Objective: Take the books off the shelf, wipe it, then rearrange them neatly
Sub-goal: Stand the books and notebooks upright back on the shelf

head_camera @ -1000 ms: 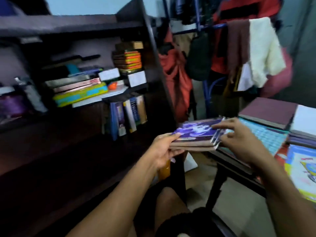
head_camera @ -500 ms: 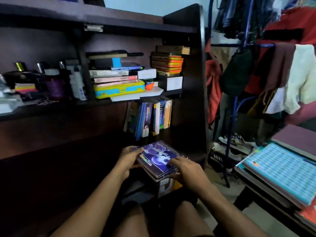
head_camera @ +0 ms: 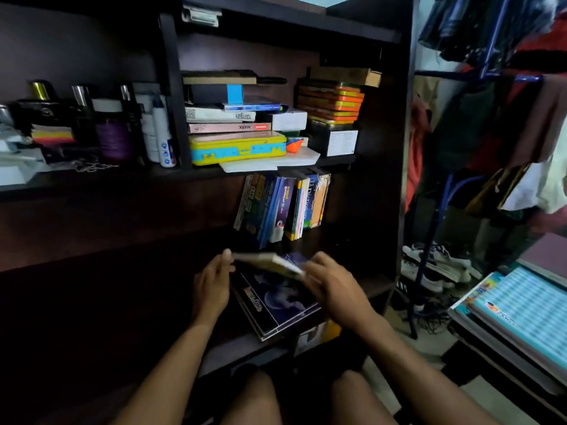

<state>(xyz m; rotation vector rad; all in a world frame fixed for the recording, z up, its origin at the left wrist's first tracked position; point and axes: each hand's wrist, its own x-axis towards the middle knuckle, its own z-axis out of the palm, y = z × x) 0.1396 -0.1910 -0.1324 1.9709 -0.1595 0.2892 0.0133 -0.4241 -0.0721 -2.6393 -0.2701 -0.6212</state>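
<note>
On the dark wooden lower shelf [head_camera: 377, 286]: my left hand [head_camera: 211, 286], fingers straight, touching a blurred tan-edged thin book [head_camera: 267, 262]; a flat stack of dark-blue-covered books [head_camera: 276, 302] beneath; my right hand [head_camera: 334, 289], fingers curled, gripping that thin book.

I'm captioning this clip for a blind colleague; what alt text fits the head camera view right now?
Two hands lift a thin book off a small stack of blue-covered books lying on a dark shelf: the left hand steadies its edge and the right hand grips it. Behind them stands a row of upright books.
</note>
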